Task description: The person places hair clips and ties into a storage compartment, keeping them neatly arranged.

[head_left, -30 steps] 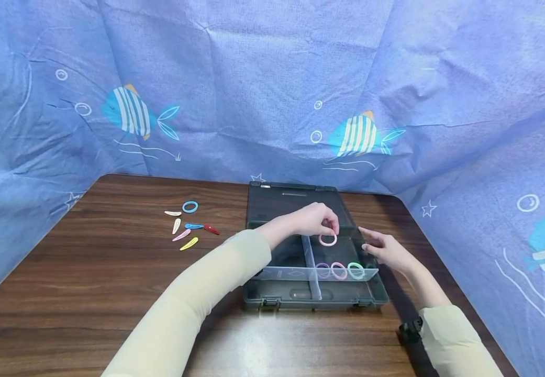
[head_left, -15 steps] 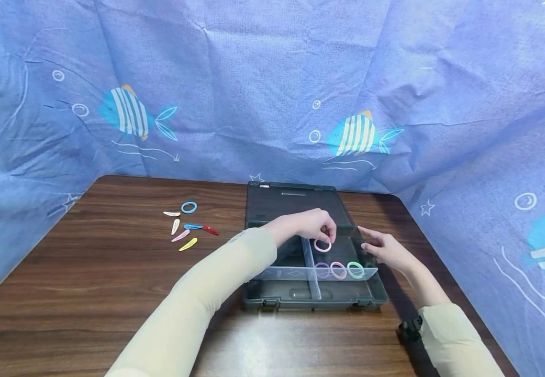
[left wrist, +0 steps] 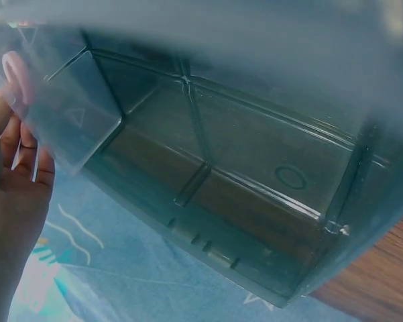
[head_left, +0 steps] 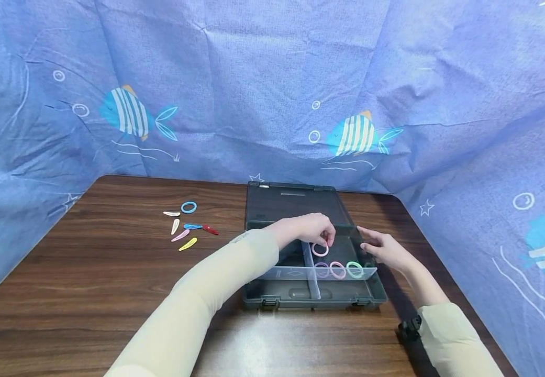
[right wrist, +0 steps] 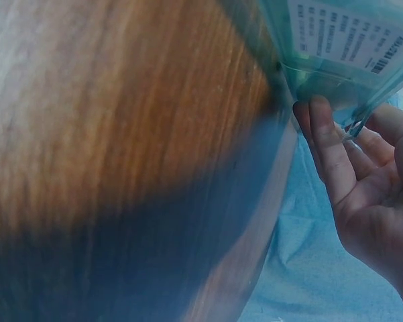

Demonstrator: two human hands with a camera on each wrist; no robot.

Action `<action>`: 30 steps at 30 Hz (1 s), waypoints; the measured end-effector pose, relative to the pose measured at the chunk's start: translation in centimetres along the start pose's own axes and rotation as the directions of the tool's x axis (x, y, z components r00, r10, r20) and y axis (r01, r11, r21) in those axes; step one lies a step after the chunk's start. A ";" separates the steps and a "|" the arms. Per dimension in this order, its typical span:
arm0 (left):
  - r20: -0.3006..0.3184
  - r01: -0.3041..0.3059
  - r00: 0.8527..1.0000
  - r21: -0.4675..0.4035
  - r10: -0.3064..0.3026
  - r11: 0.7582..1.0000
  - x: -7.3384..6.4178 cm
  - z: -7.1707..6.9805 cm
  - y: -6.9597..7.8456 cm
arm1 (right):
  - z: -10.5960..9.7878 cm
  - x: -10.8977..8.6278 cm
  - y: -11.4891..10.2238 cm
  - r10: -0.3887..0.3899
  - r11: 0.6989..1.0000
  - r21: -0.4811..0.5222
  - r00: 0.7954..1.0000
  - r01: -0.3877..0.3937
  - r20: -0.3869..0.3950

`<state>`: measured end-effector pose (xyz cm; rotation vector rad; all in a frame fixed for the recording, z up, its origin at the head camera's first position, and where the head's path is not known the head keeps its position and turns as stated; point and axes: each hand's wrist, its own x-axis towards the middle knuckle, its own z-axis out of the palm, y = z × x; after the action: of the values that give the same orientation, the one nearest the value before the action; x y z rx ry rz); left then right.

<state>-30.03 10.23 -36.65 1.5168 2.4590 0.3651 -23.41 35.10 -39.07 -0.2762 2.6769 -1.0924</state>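
My left hand (head_left: 310, 229) pinches a light pink hair tie (head_left: 320, 250) low over the back right compartment of a dark see-through organizer box (head_left: 300, 302). The left wrist view shows that hair tie (left wrist: 18, 75) at the fingertips, beside a clear divider. Purple (head_left: 322, 270), pink (head_left: 337, 270) and green (head_left: 354, 270) hair ties stand in a row by the clear cross divider (head_left: 284, 273). My right hand (head_left: 385, 251) touches the box's right side with extended fingers; the right wrist view shows these fingers (right wrist: 325, 131) against the outer wall.
At the left of the wooden table (head_left: 88, 272) lie a blue hair tie (head_left: 189, 208) and several snap hair clips, among them a yellow clip (head_left: 188, 244) and a red clip (head_left: 210, 230). The box's lid (head_left: 296, 201) lies back toward the blue fish-print cloth (head_left: 253, 104).
My left hand has moved down and slightly left with the light pink hair tie, deeper toward the compartment beside the lengthwise divider. The right hand stays at the box's side.
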 end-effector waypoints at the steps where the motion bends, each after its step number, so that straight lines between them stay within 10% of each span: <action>1: 0.000 0.002 1.000 0.007 -0.002 1.000 0.0 0.0 0.0 | 0.0 0.0 0.0 -0.002 1.000 -0.001 1.000 0.002 0.001; 30: 0.061 0.039 0.998 -0.096 -0.034 0.995 -0.5 -0.6 0.9 | -0.1 0.0 0.1 0.015 1.000 0.015 1.000 -0.015 0.011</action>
<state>-29.25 10.14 -35.72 1.4214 2.3834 0.4198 -23.49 35.21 -39.02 -0.2584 2.6559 -1.1037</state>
